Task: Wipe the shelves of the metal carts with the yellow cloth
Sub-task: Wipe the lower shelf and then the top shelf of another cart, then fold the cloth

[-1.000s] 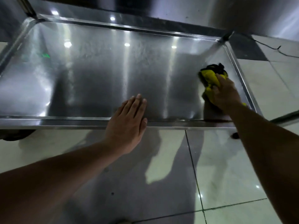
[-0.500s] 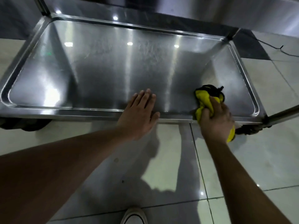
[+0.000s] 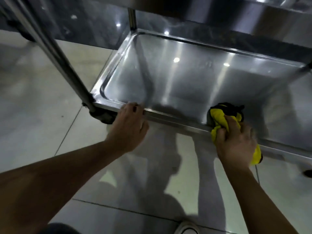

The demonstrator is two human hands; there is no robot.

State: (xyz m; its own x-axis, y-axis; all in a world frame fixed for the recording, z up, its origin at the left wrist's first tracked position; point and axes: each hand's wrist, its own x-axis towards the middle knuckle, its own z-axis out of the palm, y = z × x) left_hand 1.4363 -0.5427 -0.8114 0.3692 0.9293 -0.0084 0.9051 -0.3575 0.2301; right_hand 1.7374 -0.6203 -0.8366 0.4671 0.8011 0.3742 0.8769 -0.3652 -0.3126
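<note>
Yellow cloth (image 3: 219,119) is bunched up in the right hand (image 3: 236,142), fingers curled tight round it, thumb side toward the tray. Cloth has a black edge or backing showing at the far side; a tail of it hangs out below the hand, off the shelf edge. Wad sits on the near rim of the bottom shelf (image 3: 194,85), partly over the lip, right of centre.

Left hand (image 3: 129,125) on the same near rim, close to the left corner, fingers hooked over the lip onto the tray, gripping the edge. Hands well apart along the rim.

Shelf is a shallow stainless tray with raised lip, ceiling lights reflected in it. Upright post (image 3: 55,53) meets the near-left corner, caster (image 3: 103,116) below it. Upper shelf (image 3: 236,12) overhangs at top of view. Glossy tiled floor (image 3: 42,115) underneath. White shoe (image 3: 187,228) tip at bottom edge.
</note>
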